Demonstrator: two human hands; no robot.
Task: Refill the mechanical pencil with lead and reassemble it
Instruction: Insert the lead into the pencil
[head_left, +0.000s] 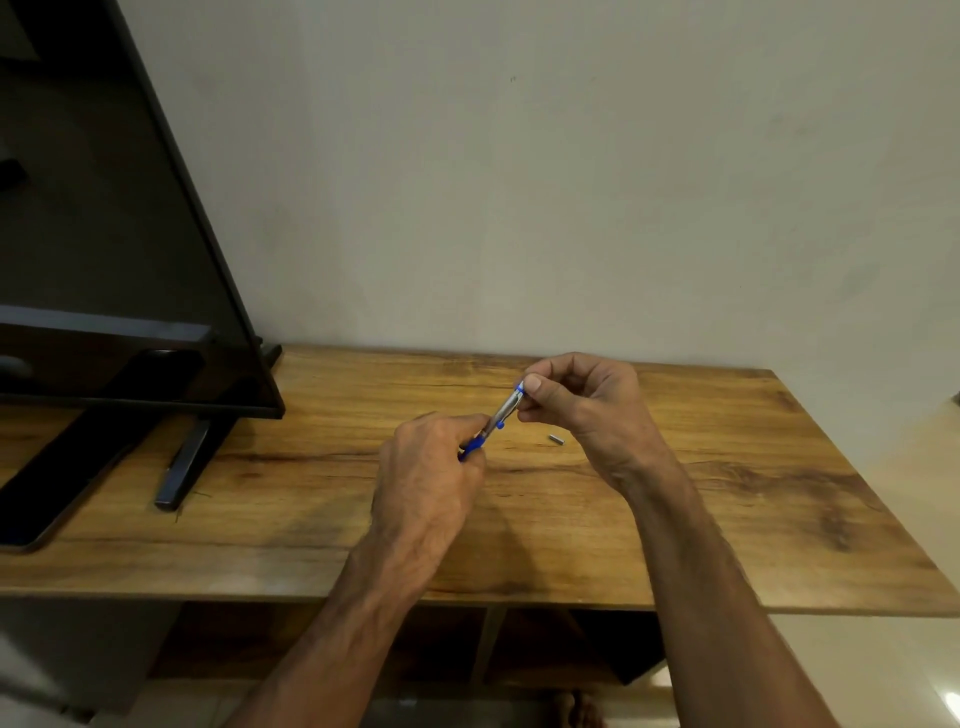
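Fingers (535, 387) of the right hand (587, 410) pinch the top end of the mechanical pencil (501, 413), with the thumb pressed flat on the blue tip there. Down at the other end, the left hand (426, 483) curls around the pencil's blue grip, its fingers closed tight on it. The pencil is held up in the air between the two hands, tilted, with its low end toward the left hand and its high end toward the right hand. It is a thin round stick with a shiny silver middle, blue at both ends, and a small blue bump on its side.

On the desk (727, 493), just beside the right wrist, lies a small cap (556, 439). It is tiny, grey and shaped like a short tube. It lies flat and touches nothing else.

The desk is smooth wood, golden brown, with dark wavy lines running along it. Its front edge is straight and thin. On the left side stands a big black screen (104, 234), flat and glossy, resting on slim black legs (182, 467). Behind the desk is a plain pale wall (571, 182). Under the desk are dark open shelves (545, 644) made of the same wood.
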